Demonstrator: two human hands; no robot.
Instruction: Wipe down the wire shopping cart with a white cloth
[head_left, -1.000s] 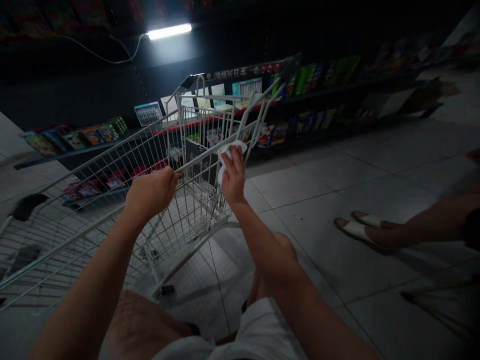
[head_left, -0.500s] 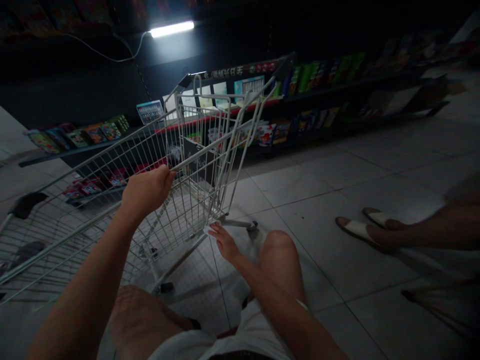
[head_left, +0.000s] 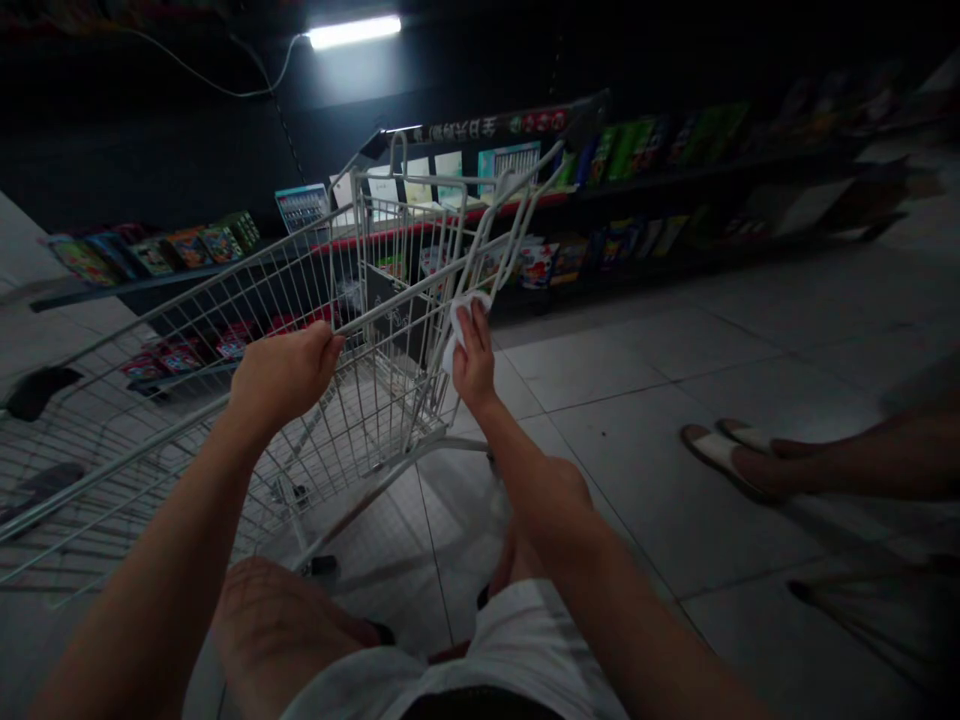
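A white wire shopping cart (head_left: 247, 300) lies tipped on its side in front of me on the tiled floor. My left hand (head_left: 281, 372) is closed around one of its upper rails. My right hand (head_left: 471, 358) presses a small white cloth (head_left: 459, 312) against a slanted corner bar of the cart, fingers wrapped over the cloth. My bare knees and white shorts show at the bottom of the view.
Low dark shelves (head_left: 637, 190) with coloured packets run behind the cart under a bright tube light (head_left: 352, 32). Another person's sandalled feet (head_left: 724, 450) stand on the tiles at the right. The cart's wheel (head_left: 322, 567) sits near my left knee.
My right hand dropped to the cart's lower frame half a second ago, then rose back with the cloth to the slanted bar. My left hand kept its hold on the rail.
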